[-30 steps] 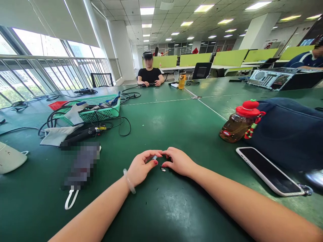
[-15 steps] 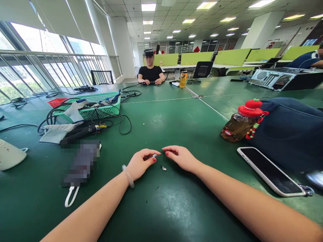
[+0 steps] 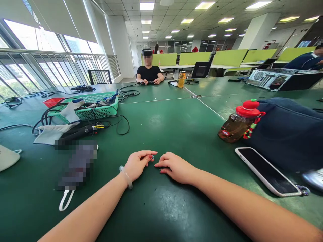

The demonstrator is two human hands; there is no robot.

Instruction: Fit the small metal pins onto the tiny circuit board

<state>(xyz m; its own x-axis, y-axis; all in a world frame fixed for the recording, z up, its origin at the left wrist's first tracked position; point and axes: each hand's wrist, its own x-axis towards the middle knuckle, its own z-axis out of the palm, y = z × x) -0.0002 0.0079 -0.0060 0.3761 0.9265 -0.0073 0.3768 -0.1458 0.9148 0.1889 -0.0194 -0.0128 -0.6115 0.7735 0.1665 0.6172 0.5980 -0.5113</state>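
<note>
My left hand (image 3: 137, 163), with a pale bangle (image 3: 126, 177) at its wrist, pinches a small silvery piece (image 3: 152, 157) between thumb and fingers. The fingers cover most of that piece, so its kind does not show. Just to the right, my right hand (image 3: 176, 167) rests low on the green table (image 3: 161, 134), thumb and fingertips closed round a tiny black-and-whitish piece (image 3: 160, 168) at the tabletop. Whether this second piece is lifted off the surface I cannot tell. The two hands' fingertips are close together but apart.
At right lie a phone (image 3: 268, 171), a red-lidded bottle (image 3: 238, 122) and a dark blue bag (image 3: 287, 134). A green basket (image 3: 101, 109) with cables and gloves stands at left, near a blurred dark object (image 3: 78, 164). Across the table sits a person (image 3: 148, 72).
My right hand has come down and left onto the small black-and-whitish piece that lay uncovered on the table. My left fingers have closed further over the silvery piece.
</note>
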